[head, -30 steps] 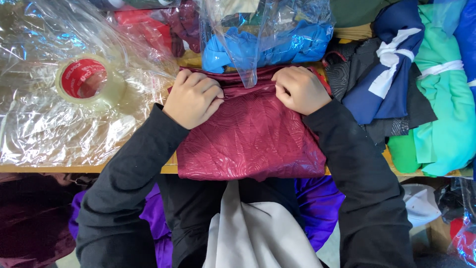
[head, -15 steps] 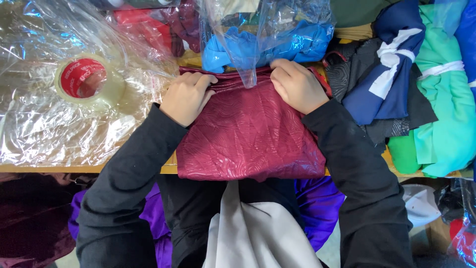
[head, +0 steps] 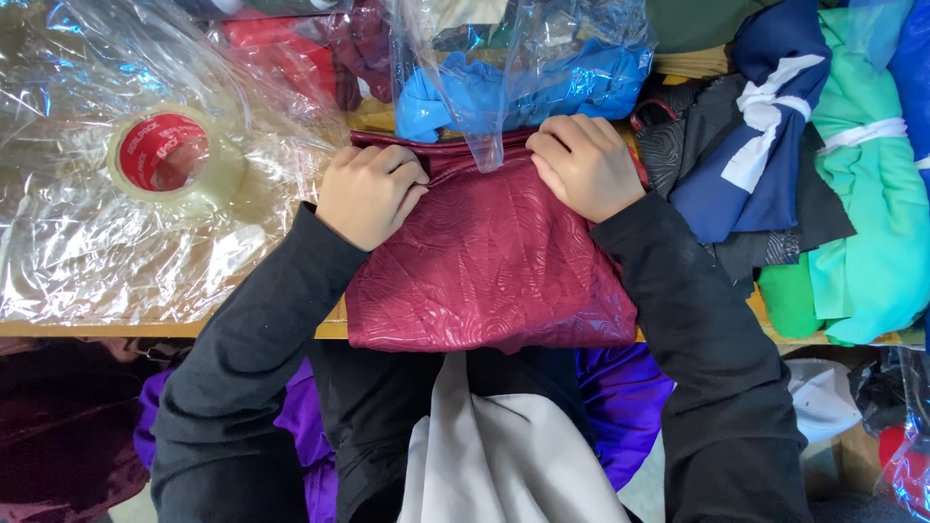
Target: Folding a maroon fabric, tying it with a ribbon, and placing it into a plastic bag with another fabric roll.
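Both hands clench the far edge of a folded maroon garment at the middle of the frame.

Left hand (head: 370, 194) and right hand (head: 584, 165) are curled, fingers bunching the garment's upper edge, one at each top corner. The maroon garment (head: 489, 271) lies flat below and between them on the wooden table (head: 116, 329), its near edge reaching the table's rim, its long axis roughly up-down in the frame. Just above the grip, a clear plastic bag (head: 513, 58) holds bright blue cloth (head: 523, 92). At upper left a tape roll (head: 165, 155) rests on crinkled clear plastic sheets (head: 68, 242). At right lie piled navy, black and green garments (head: 852, 194).
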